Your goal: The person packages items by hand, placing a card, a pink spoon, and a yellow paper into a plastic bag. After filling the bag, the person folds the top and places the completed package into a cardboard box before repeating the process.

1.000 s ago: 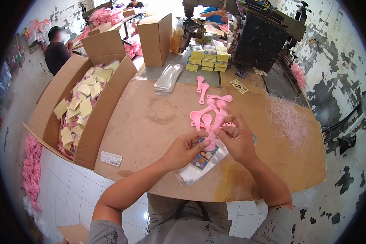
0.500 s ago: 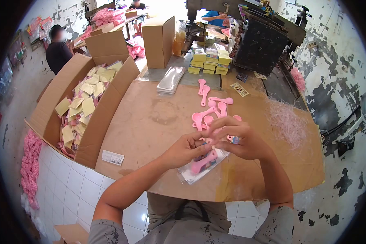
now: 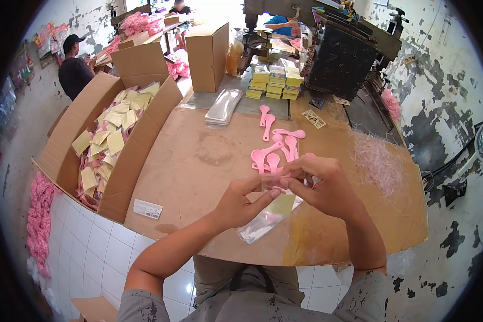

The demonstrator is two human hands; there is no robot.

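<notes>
My left hand [image 3: 244,203] pinches the edge of a clear plastic bag [image 3: 269,184] between thumb and fingers. On the bag's other side my right hand [image 3: 321,185] grips its upper part, fingers curled. A pale yellow card [image 3: 282,204] shows just below my hands, with something pink beside it; whether both lie inside the bag is hard to tell. Flat clear bags [image 3: 255,229] rest on the cardboard beneath. Just beyond my fingers lies a loose group of pink measuring spoons [image 3: 258,156], some partly hidden by my right hand.
On the left, a large carton [image 3: 145,153] holds many packed bags with yellow cards. Clear sleeves [image 3: 224,106] and stacked yellow cards [image 3: 274,80] stand at the back, near a black machine [image 3: 340,58]. Shredded plastic [image 3: 379,163] lies right. A person [image 3: 76,70] stands far left.
The pink spoon that lay over the flat bags below my hands no longer shows there; a yellow card is now visible. My right hand has lowered and closed on the bag.
</notes>
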